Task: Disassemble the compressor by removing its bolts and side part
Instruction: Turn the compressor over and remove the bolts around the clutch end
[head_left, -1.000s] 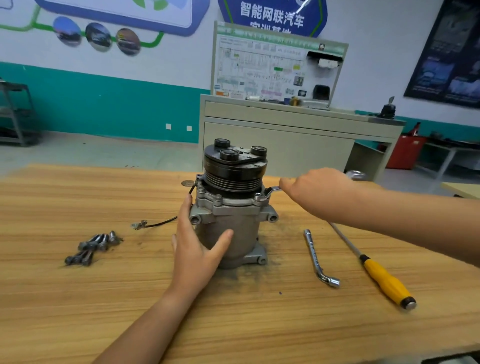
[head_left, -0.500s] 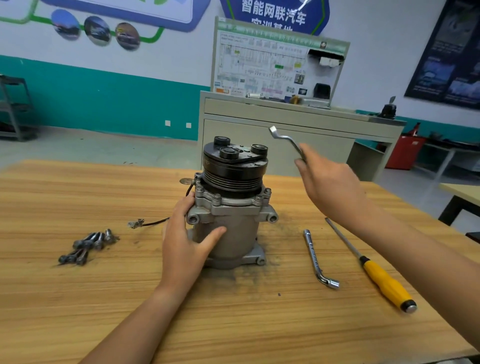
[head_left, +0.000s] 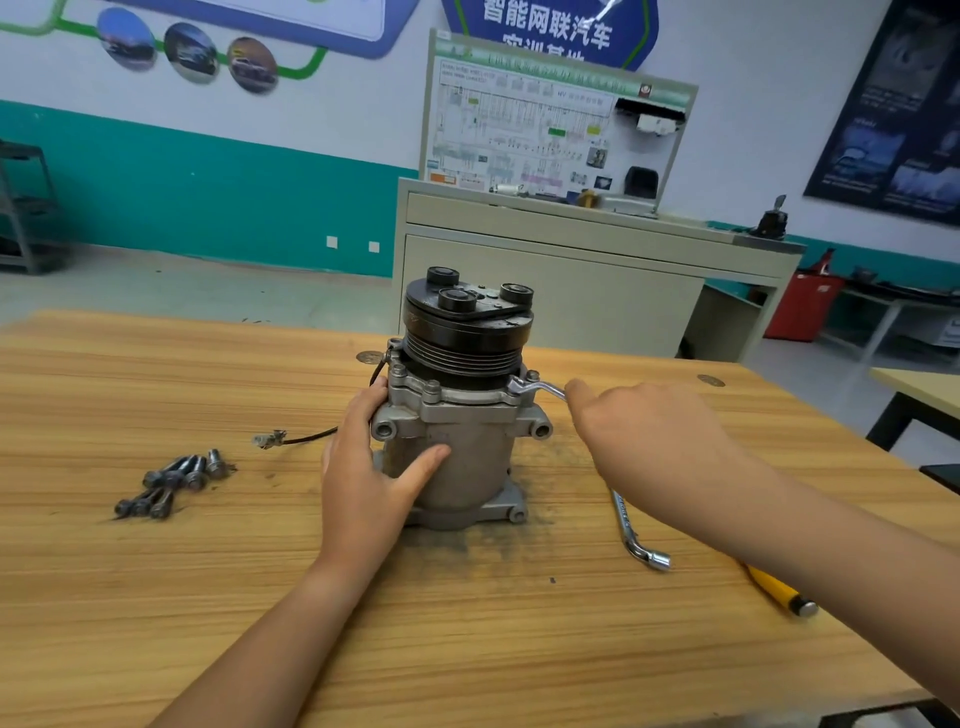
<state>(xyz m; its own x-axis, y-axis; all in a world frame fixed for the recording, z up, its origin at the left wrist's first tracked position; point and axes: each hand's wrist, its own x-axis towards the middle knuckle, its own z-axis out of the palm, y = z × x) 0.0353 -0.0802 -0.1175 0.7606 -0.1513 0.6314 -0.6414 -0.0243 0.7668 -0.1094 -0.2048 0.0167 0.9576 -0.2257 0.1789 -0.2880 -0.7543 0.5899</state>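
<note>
Compressor (head_left: 457, 441) was seen in the head view, stood upright on a wooden table (head_left: 467, 649). Its black pulley (head_left: 467, 332) was on top and its flat foot was at the bottom. The grey body was gripped by the left hand (head_left: 363, 478). The thumb was laid across the front, and the fingers were wrapped round the compressor's left side.

A bent wrench (head_left: 537, 387) was held by the right hand (head_left: 644, 441), just right of the compressor. The fingers were curled round the handle, so most of it was hidden. The wrench's head was set against the top right edge of the grey body, just under the pulley.

A pile of loose bolts (head_left: 171, 483) was laid well to the left of the compressor. A small plug (head_left: 269, 439) on a thin black wire was laid between the bolts and the compressor. A second wrench (head_left: 636, 530) was laid flat to the right of the compressor, near its base. A screwdriver (head_left: 776, 592) with a yellow handle was laid farther right, partly hidden by the right arm. Dark dirt was spread round the compressor's base. A grey cabinet (head_left: 571, 291) with a wiring board was stood behind the compressor.
</note>
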